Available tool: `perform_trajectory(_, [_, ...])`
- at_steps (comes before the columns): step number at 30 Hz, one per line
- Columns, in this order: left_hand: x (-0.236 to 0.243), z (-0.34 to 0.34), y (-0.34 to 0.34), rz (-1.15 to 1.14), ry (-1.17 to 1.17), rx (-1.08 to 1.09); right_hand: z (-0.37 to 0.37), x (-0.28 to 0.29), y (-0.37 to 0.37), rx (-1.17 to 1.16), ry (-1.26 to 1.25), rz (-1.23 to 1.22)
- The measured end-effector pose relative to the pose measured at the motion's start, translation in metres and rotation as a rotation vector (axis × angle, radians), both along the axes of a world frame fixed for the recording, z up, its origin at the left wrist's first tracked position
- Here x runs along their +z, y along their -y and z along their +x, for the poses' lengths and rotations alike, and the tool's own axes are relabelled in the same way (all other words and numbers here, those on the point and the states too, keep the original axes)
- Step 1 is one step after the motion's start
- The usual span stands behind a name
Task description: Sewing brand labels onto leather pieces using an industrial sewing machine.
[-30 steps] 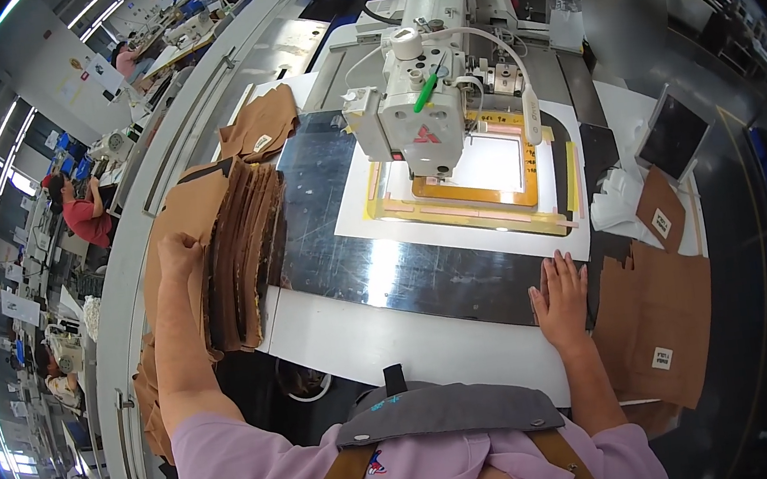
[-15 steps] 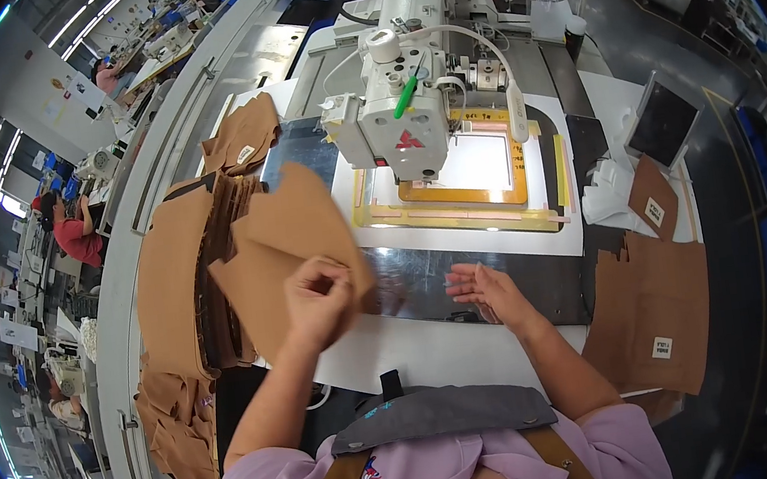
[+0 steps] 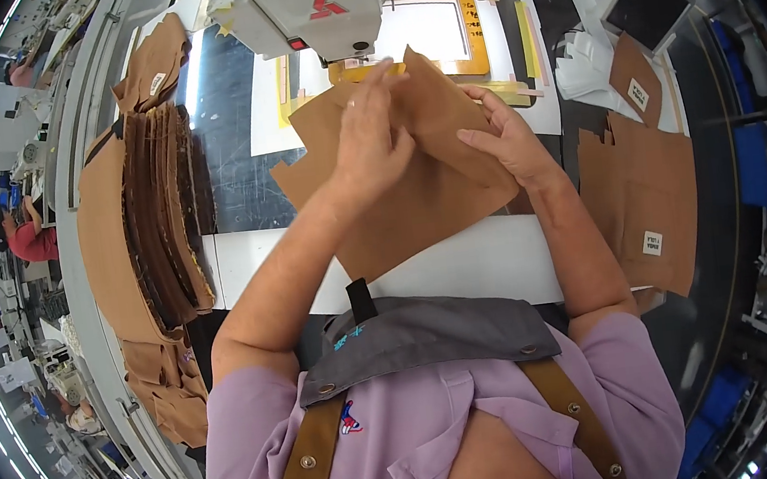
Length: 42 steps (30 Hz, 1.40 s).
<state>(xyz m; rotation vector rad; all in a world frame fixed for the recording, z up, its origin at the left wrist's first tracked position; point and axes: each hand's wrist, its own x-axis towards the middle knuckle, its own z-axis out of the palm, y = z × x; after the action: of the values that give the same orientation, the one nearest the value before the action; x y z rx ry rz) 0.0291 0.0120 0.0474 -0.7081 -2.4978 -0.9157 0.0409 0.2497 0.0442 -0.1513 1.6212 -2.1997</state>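
A cut brown leather-like panel point(image 3: 399, 209) with a notched edge is held up in front of me, tilted and bent along its right part. My right hand point(image 3: 509, 140) grips its right edge, thumb on the near face and fingers curling at the edge. Fingers outstretched, my left hand point(image 3: 370, 137) lies against the panel's near face; its fingertips are slightly blurred. Just beyond the panel is the white head of a sewing machine point(image 3: 310, 7), above an orange clamp frame point(image 3: 473, 30). The panel covers part of this frame.
On the left stand a thick stack of brown panels point(image 3: 108, 233), more brown pieces point(image 3: 151, 63) behind and loose ones point(image 3: 163, 383) nearer. Labelled brown panels point(image 3: 639, 201) lie right, below white crumpled material point(image 3: 586, 70) and a dark screen point(image 3: 647, 3). A metal plate point(image 3: 239, 171) spans the table.
The panel has moved from the left stack to the middle. My right hand, open and apart before, now grips its edge; my left hand has opened out from a pinch. The view has shifted.
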Motion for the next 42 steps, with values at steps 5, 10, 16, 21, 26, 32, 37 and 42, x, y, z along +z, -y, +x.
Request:
perform_trajectory(5, [0.007,-0.039,0.016,-0.049,0.299,-0.148,0.01,0.003,-0.023,0.173,-0.18,0.135])
perform_trajectory(10, [-0.011,-0.034,0.049,-0.296,0.271,-0.048,0.024,0.011,-0.069,-0.02,-0.195,0.18])
perform_trajectory(16, [-0.048,0.012,0.086,-0.16,0.249,0.396,0.03,0.032,-0.132,-0.182,-0.103,1.012])
perform_trajectory(21, [-0.061,0.015,0.087,-0.159,0.351,0.346,0.002,0.025,-0.074,-0.364,-0.388,1.3])
perform_trajectory(26, [-0.049,0.007,0.048,-0.151,0.3,0.323,-0.045,-0.032,-0.032,-0.179,-1.012,1.265])
perform_trajectory(32, [-0.056,-0.004,0.049,-0.142,0.299,0.233,-0.041,-0.012,-0.025,-0.097,-1.049,1.175])
perform_trajectory(37, [-0.029,-0.003,0.096,0.675,0.729,0.067,-0.028,0.033,-0.039,0.002,-0.998,0.9])
perform_trajectory(42, [0.01,-0.015,0.122,0.672,0.964,-0.046,-0.03,0.024,-0.052,0.02,-0.987,0.851])
